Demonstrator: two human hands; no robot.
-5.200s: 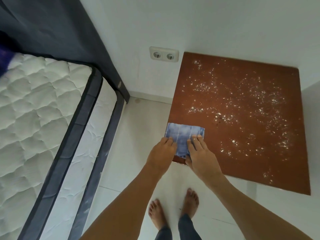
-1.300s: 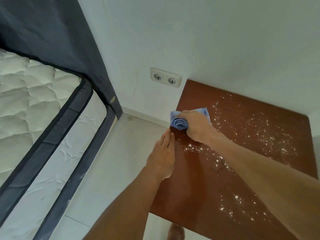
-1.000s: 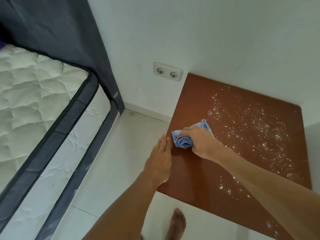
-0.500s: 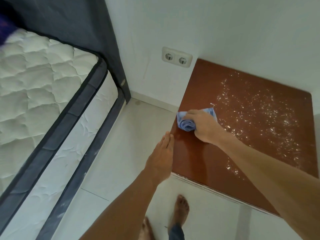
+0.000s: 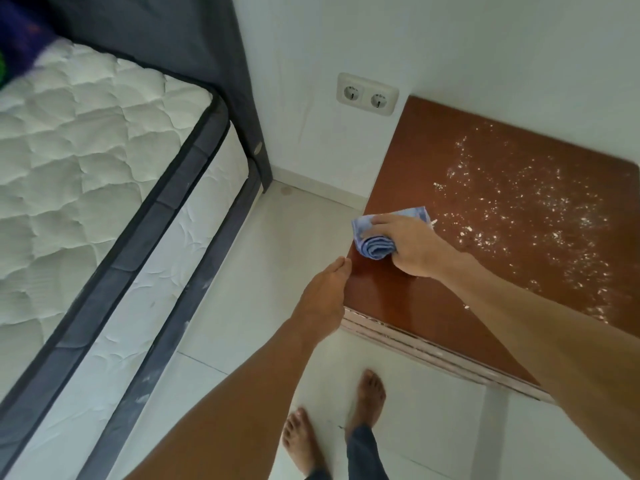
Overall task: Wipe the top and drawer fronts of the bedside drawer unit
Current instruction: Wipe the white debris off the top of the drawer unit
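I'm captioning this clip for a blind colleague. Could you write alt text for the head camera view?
Seen from above, the right hand presses a bunched blue cloth on the brown top of a bedside unit, near its left edge; white specks cover the far and right parts. The left hand, flat and open, is at that edge, beside a mattress.

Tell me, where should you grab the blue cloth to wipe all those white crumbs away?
Best from above, as the right hand does: palm flat on the blue cloth, fingers over its far edge. It is folded into a thick pad, rolled end near the unit's left edge, so pressing down likely keeps it bunched while it sweeps the white crumbs off the brown top.
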